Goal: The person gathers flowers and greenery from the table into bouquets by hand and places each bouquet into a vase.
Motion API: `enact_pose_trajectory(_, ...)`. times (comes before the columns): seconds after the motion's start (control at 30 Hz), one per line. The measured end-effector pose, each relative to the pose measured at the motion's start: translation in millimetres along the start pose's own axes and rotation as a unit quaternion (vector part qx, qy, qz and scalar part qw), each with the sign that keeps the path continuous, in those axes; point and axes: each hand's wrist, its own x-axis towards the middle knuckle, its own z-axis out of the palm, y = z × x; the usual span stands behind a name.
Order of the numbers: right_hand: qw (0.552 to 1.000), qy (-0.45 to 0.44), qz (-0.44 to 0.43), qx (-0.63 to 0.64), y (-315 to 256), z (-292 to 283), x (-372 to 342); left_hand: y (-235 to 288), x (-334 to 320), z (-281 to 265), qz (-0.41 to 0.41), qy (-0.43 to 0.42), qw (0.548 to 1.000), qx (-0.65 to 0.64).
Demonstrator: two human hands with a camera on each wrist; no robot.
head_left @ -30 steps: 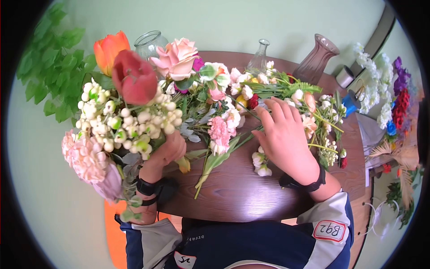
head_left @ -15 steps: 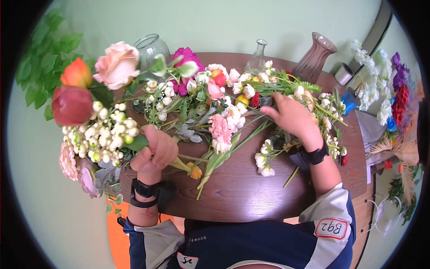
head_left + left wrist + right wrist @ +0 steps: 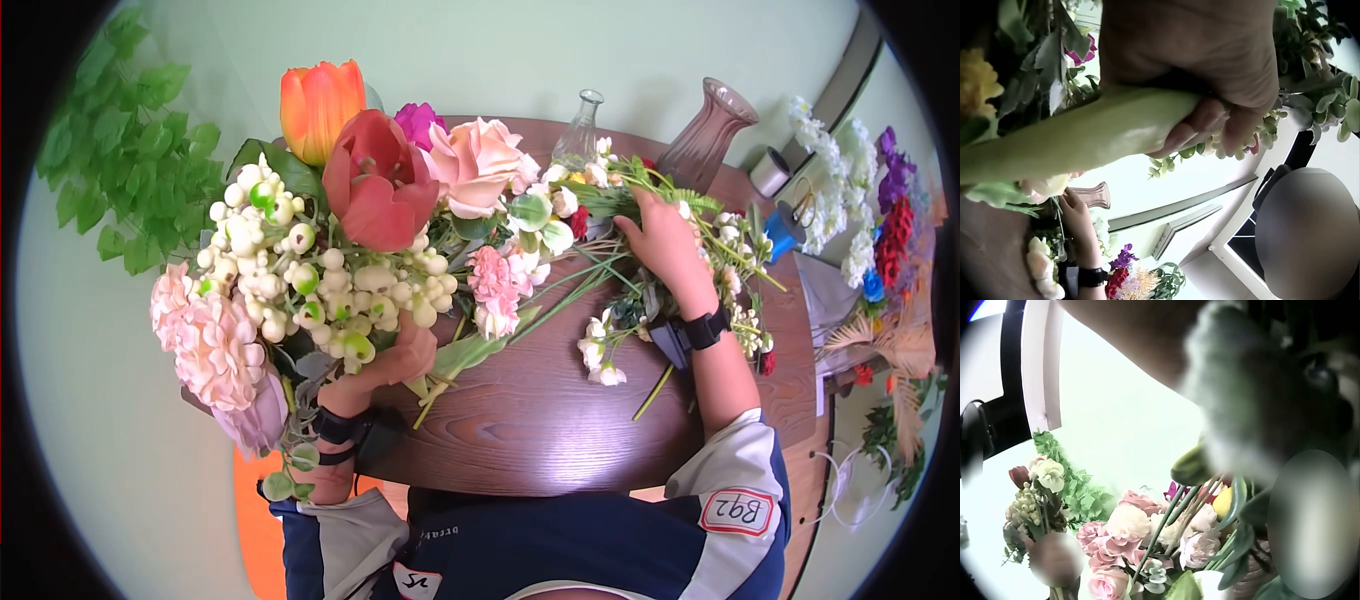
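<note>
My left hand (image 3: pixel 402 358) grips a bouquet of artificial flowers by its stems, above the left side of the table. The bouquet has an orange tulip (image 3: pixel 322 112), a dark red tulip (image 3: pixel 378 185), a pale pink rose (image 3: pixel 478 165), white berries (image 3: pixel 290 265) and a pink hydrangea (image 3: pixel 215 345). In the left wrist view the fingers wrap round a thick pale green stem (image 3: pixel 1091 134). Over the loose flowers at right, my right hand (image 3: pixel 672 250) reaches in among green stems (image 3: pixel 615 200). Its fingertips are partly hidden there, and I cannot tell whether they pinch a stem.
Loose flowers cover the middle of the brown table (image 3: pixel 530 420), among them pink carnations (image 3: pixel 492 285) and white blooms (image 3: pixel 600 350). Behind stand a clear bottle vase (image 3: pixel 577 135) and a purple-tinted vase (image 3: pixel 705 135). A blue spool (image 3: pixel 783 230) lies at the right edge.
The bouquet in my left hand swung out to the left, then back right and up towards the camera. My right hand has moved slightly away from me, deeper into the green stems.
</note>
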Motion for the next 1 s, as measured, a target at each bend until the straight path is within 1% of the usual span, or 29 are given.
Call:
enact_pose_trajectory(0.03, 1.0, 0.013, -0.023, -0.001, 3.3, 1.6, 0.7, -0.3, -0.8, -2.9, -0.036, 0.028, 0.998, -0.053)
enact_pose_trajectory(0.07, 1.0, 0.014, -0.022, -0.001, 5.3, 1.8, 1.2, -1.4, -0.1, -3.9, -0.036, 0.027, 0.998, -0.052)
enact_pose_trajectory(0.1, 0.999, 0.015, -0.031, -0.002, 6.4, 2.0, 1.5, 1.3, 6.1, 3.9, -0.008, 0.132, 0.957, -0.257)
enact_pose_trajectory(0.13, 0.999, 0.015, -0.04, -0.003, 6.7, 2.2, 1.7, 4.6, 13.9, 13.9, 0.021, 0.23, 0.864, -0.447)
enact_pose_trajectory(0.17, 0.999, 0.015, -0.04, -0.003, 5.8, 0.9, 1.4, 7.9, 21.9, 24.4, 0.049, 0.315, 0.723, -0.613)
enact_pose_trajectory(0.2, 0.999, 0.021, -0.049, 0.002, 4.0, -1.8, 0.7, 11.1, 28.4, 33.8, 0.075, 0.383, 0.541, -0.745)
enact_pose_trajectory(0.23, 0.998, 0.025, -0.058, 0.008, 1.9, -3.8, 0.2, 13.1, 31.9, 39.5, 0.099, 0.427, 0.328, -0.837)
enact_pose_trajectory(0.27, 0.998, 0.023, -0.064, 0.008, 0.3, -4.5, 0.5, 13.9, 32.9, 41.8, 0.094, 0.439, 0.353, -0.821)
enact_pose_trajectory(0.33, 0.995, 0.057, -0.082, 0.022, -2.0, -6.4, 1.8, 12.5, 31.3, 41.3, 0.103, 0.432, 0.342, -0.828)
enact_pose_trajectory(0.37, 0.995, 0.058, -0.082, 0.021, -5.3, -10.1, 2.0, 12.3, 31.7, 40.0, 0.106, 0.427, 0.336, -0.833)
enact_pose_trajectory(0.43, 0.976, 0.173, -0.097, 0.092, -13.0, -23.6, 1.0, 10.5, 33.3, 37.2, 0.108, 0.421, 0.323, -0.841)
enact_pose_trajectory(0.5, 0.954, 0.229, -0.1, 0.163, -13.8, -37.9, 1.0, 8.4, 32.8, 33.7, 0.11, 0.418, 0.315, -0.845)
enact_pose_trajectory(0.53, 0.954, 0.229, -0.101, 0.163, -15.7, -43.7, 0.8, 8.0, 31.2, 31.3, 0.107, 0.403, 0.421, -0.805)
enact_pose_trajectory(0.6, 0.896, 0.285, -0.141, 0.309, -21.6, -54.1, -0.6, 7.8, 25.7, 24.6, 0.099, 0.355, 0.617, -0.695)
enact_pose_trajectory(0.63, 0.857, 0.31, -0.159, 0.379, -24.2, -59.5, -1.4, 7.9, 23.2, 21.3, 0.093, 0.325, 0.703, -0.626)
enact_pose_trajectory(0.67, 0.866, 0.289, -0.116, 0.392, -27.8, -65.9, -4.1, 7.7, 21.1, 18.0, 0.086, 0.29, 0.779, -0.549)
enact_pose_trajectory(0.7, 0.871, 0.268, -0.072, 0.405, -30.4, -69.8, -6.8, 7.5, 18.7, 14.8, 0.077, 0.252, 0.846, -0.464)
enact_pose_trajectory(0.73, 0.872, 0.262, -0.062, 0.41, -30.4, -69.9, -7.6, 7.3, 16.4, 11.7, 0.067, 0.211, 0.901, -0.373)
enact_pose_trajectory(0.77, 0.872, 0.262, -0.062, 0.41, -29.3, -71.6, -7.8, 7.0, 14.2, 8.7, 0.056, 0.166, 0.945, -0.276)
enact_pose_trajectory(0.8, 0.901, 0.281, -0.106, 0.312, -27.3, -74.5, -7.1, 6.6, 12.4, 5.9, 0.044, 0.12, 0.976, -0.176)
enact_pose_trajectory(0.83, 0.92, 0.296, -0.149, 0.21, -26.2, -76.0, -5.6, 5.9, 11.3, 3.6, 0.031, 0.072, 0.994, -0.074)
enact_pose_trajectory(0.87, 0.923, 0.34, -0.144, 0.106, -27.3, -72.1, -2.4, 5.0, 10.9, 1.7, 0.018, 0.022, 0.999, 0.03)
enact_pose_trajectory(0.9, 0.925, 0.352, -0.141, 0.017, -23.8, -67.1, 0.5, 3.6, 11.4, 0.1, 0.017, 0.022, 0.999, 0.031)
enact_pose_trajectory(0.97, 0.933, 0.332, -0.111, -0.087, -23.6, -61.0, 0.9, 1.8, 13.6, -1.9, 0.064, -0.025, 0.995, 0.074)
enact_pose_trajectory(1.0, 0.933, 0.331, -0.109, -0.087, -22.0, -56.1, 1.1, 2.4, 13.8, -0.7, 0.062, -0.026, 0.995, 0.073)
